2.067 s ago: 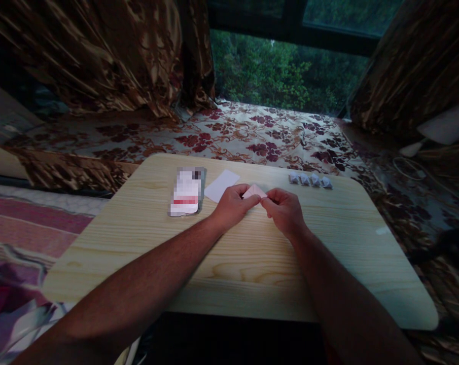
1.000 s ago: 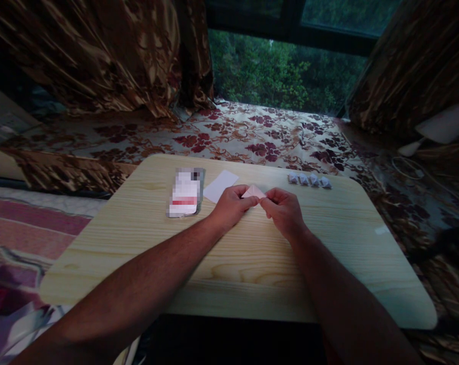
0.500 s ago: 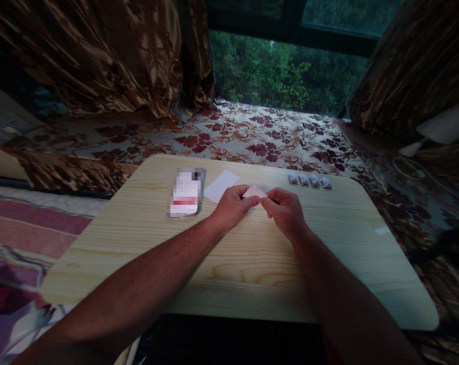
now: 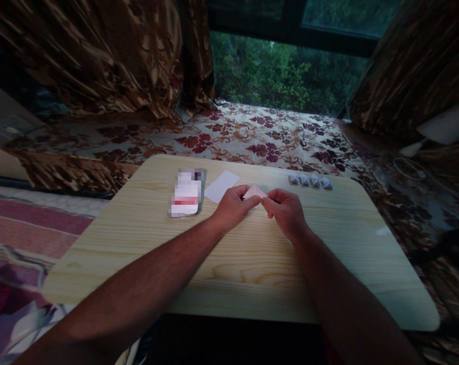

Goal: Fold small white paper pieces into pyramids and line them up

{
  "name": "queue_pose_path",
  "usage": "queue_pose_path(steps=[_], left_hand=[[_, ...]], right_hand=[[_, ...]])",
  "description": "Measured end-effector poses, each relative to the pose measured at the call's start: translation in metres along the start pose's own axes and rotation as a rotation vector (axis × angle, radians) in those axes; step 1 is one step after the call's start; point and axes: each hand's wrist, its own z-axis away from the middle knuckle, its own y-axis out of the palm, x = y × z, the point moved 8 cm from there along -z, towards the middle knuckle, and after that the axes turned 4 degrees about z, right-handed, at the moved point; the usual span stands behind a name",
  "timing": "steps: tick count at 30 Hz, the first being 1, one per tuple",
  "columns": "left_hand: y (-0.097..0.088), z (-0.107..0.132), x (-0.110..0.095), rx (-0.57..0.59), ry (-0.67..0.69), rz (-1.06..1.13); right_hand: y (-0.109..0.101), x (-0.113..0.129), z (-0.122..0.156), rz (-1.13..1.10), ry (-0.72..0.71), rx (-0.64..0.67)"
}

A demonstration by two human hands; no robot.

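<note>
Between my hands, just over the wooden table (image 4: 248,253), is a small folded piece of paper (image 4: 255,192), pale pinkish white with crease lines on it. My left hand (image 4: 235,207) pinches its left side, thumb on top. The fingers of my right hand (image 4: 284,209) are closed on its right corner. Behind my left hand a flat white sheet of paper (image 4: 222,185) lies on the table. Several small folded paper shapes (image 4: 310,180) sit in a row at the table's far right, beyond my right hand.
A phone (image 4: 186,193), partly pixelated, lies left of the white sheet. A small white strip (image 4: 383,231) is at the table's right edge. Behind the table is a ledge with a floral cloth (image 4: 267,134), below a window. A white lamp (image 4: 444,125) stands at the right.
Almost nothing differs. The folded paper has tilted slightly between my fingers, and its crease lines show more clearly. Both hands stay in place.
</note>
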Motion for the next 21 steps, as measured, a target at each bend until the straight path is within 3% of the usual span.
queue_pose_path(steps=[7, 16, 21], left_hand=[[-0.0001, -0.0002, -0.0023, 0.015, 0.0, 0.05], [0.004, 0.0007, -0.0002, 0.041, -0.012, 0.058], [0.0005, -0.0008, -0.0018, -0.004, 0.025, 0.133]], right_hand=[[0.0017, 0.0026, 0.0011, -0.034, -0.025, 0.035], [-0.0021, 0.0022, -0.001, 0.027, -0.01, -0.013], [-0.004, -0.0027, -0.0025, 0.005, -0.008, -0.021]])
